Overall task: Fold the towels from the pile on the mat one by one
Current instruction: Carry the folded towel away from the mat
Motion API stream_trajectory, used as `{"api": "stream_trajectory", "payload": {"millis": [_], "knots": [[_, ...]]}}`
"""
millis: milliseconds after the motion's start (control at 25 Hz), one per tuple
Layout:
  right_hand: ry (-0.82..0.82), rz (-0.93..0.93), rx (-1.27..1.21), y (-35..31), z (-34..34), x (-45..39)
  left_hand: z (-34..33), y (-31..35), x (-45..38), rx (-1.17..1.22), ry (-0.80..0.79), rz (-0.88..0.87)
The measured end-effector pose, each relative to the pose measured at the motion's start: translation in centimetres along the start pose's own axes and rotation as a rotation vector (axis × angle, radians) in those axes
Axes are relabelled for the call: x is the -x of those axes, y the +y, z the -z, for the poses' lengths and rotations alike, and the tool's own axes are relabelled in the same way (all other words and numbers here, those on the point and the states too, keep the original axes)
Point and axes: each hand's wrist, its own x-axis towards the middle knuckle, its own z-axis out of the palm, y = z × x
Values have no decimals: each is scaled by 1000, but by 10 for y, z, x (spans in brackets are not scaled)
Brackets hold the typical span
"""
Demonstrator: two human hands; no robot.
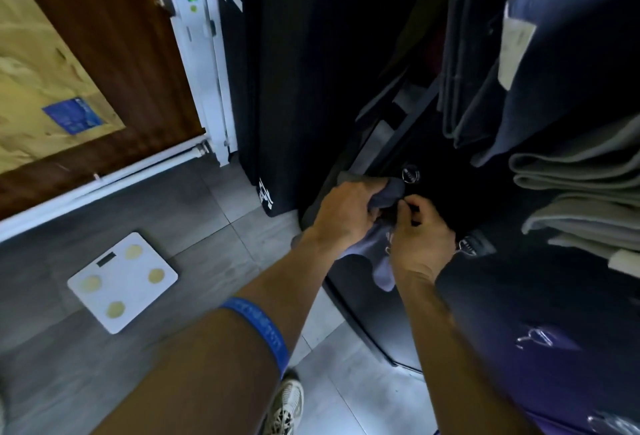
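I grip a small gray towel (389, 192) with my left hand (343, 213) and pinch it with my right hand (420, 234); next I think I fold it.

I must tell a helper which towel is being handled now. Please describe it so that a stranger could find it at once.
Start at the big black mat standing in the middle. Just right of its lower end, both hands meet: the left hand and the right hand grip the small grey towel. Unlike the folded towels stacked at the right, it is crumpled and held.
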Motion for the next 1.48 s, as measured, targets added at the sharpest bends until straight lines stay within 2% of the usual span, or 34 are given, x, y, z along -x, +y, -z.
{"api": "stream_trajectory", "payload": {"millis": [160,400,520,600,680,840,1040,1160,1240,1360,1480], "knots": [[63,41,-57,-12,3,-8,4,5,-4,48,33,1],[-65,18,233,-18,5,-5,2,6,-5,-98,-8,137],[-85,119,270,-28,15,6,5,6,-9,-153,-56,186],[-224,261,301,-35,15,16,7,8,-10,-241,-101,183],[-353,262,435,-43,10,15,11,2,-5,-301,-131,183],[-416,123,633,-54,1,-4,21,-35,29,-191,-46,256],[-558,85,668,-68,8,-5,53,-67,109,25,103,353],[-492,180,625,-79,35,40,83,-71,164,48,103,390],[-482,163,517,-77,54,91,101,-70,200,31,90,425],[-599,74,435,-58,76,175,123,-58,252,29,76,451],[-778,87,325,-36,107,253,139,-29,306,39,117,469]]}}
